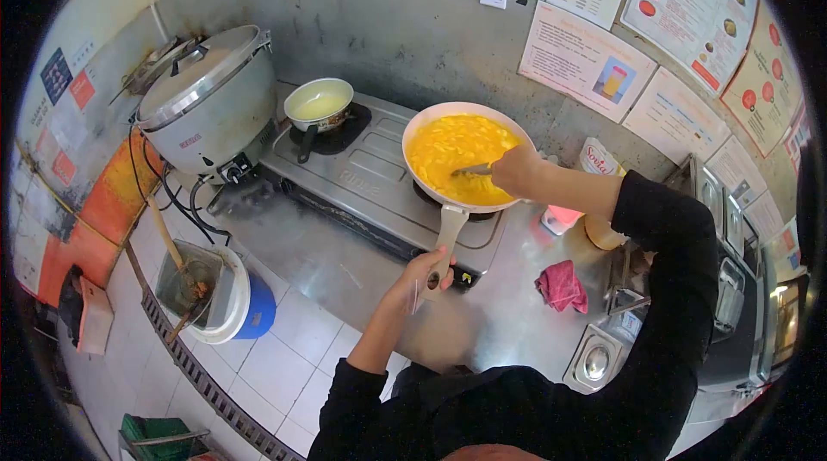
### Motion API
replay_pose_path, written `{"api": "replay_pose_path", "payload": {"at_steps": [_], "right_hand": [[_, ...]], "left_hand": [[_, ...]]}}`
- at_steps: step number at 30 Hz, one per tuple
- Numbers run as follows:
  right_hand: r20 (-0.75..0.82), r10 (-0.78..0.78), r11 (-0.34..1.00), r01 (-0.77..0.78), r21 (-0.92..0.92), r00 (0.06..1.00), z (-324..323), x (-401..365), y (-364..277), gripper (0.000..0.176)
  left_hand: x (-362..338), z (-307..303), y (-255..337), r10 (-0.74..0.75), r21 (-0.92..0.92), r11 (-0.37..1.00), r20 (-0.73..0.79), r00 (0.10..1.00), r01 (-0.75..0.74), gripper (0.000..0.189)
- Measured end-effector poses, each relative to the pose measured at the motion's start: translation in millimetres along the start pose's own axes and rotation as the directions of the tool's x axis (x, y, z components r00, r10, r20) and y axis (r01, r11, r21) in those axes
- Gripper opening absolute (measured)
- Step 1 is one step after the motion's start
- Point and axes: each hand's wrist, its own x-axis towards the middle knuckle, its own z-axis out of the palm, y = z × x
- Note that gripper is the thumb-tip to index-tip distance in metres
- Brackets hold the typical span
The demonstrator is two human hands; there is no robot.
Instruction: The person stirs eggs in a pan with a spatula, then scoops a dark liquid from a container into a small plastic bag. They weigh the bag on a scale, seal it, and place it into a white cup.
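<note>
A light-coloured frying pan [414, 127] sits over the right burner of the stove [357, 181]. Inside it lies bright yellow, partly set egg [444, 146] with a lumpy surface. My left hand [419, 278] is wrapped around the far end of the pan's beige handle [452, 224]. Closed over the pan's right side, my right hand [519, 173] grips a grey utensil [471, 170] whose tip dips into the egg; the hidden tip does not show its kind.
On the left burner stands a small pot [332, 121] with pale yellow liquid. A large rice cooker [211, 108] is beyond it. A pink cloth [562, 287] and a metal container [594, 362] are at the right. A blue-and-white bucket [254, 304] stands lower left.
</note>
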Motion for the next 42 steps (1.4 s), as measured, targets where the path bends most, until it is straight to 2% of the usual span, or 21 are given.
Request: {"api": "replay_pose_path", "payload": {"at_steps": [7, 14, 17, 19, 21, 25, 31, 34, 37, 40, 42], "right_hand": [[-0.067, 0.021, 0.998, -0.025, -0.062, 0.998, 22, 42, 27, 0.015], [-0.082, 0.161, 0.987, -0.161, 0.003, 0.984, 41, 71, 55, 0.018], [-0.097, 0.247, 0.969, -0.245, 0.034, 0.964, 32, 55, 92, 0.028], [-0.093, 0.244, 0.970, -0.242, 0.034, 0.965, 19, 29, 106, 0.019], [-0.022, 0.261, 0.963, -0.259, 0.078, 0.965, -5, -4, 109, 0.020], [0.104, 0.218, 0.945, -0.236, 0.224, 0.970, -59, -66, 86, 0.025], [0.138, 0.042, 0.941, -0.085, 0.329, 0.990, -53, -92, 31, 0.035], [0.082, 0.007, 0.884, -0.045, 0.465, 0.997, -18, -64, 19, 0.036], [0.097, 0.046, 0.851, -0.090, 0.517, 0.994, -8, -36, 2, 0.038], [0.006, 0.110, 0.792, -0.091, 0.604, 0.994, 8, -10, -5, 0.036], [0.022, 0.144, 0.795, -0.129, 0.593, 0.989, 30, 25, -7, 0.035]], "left_hand": [[-5, 6, 8, 0.003, 0.103, 0.995, -0.048, 0.999, 0.002, 0.035], [3, 0, -1, 0.022, 0.012, 1.000, -0.013, 1.000, -0.022, 0.036], [3, 0, -3, 0.038, -0.003, 0.999, 0.008, 0.999, -0.038, 0.035], [2, 0, -1, 0.029, 0.020, 0.999, 0.010, 1.000, -0.029, 0.034], [3, 2, -1, 0.002, -0.020, 1.000, -0.001, 1.000, -0.002, 0.034], [-2, 6, 4, -0.009, -0.046, 0.999, -0.002, 1.000, 0.009, 0.034], [-3, 6, 4, -0.003, -0.006, 1.000, -0.004, 1.000, 0.003, 0.034], [-3, 4, 7, -0.024, 0.044, 0.999, 0.009, 1.000, 0.024, 0.035], [0, -2, 6, -0.036, 0.088, 0.996, 0.017, 0.999, 0.034, 0.036], [5, -6, 9, -0.034, 0.133, 0.991, 0.024, 0.999, 0.031, 0.036], [5, -8, 7, -0.038, 0.143, 0.989, 0.029, 0.999, 0.034, 0.036]]}}
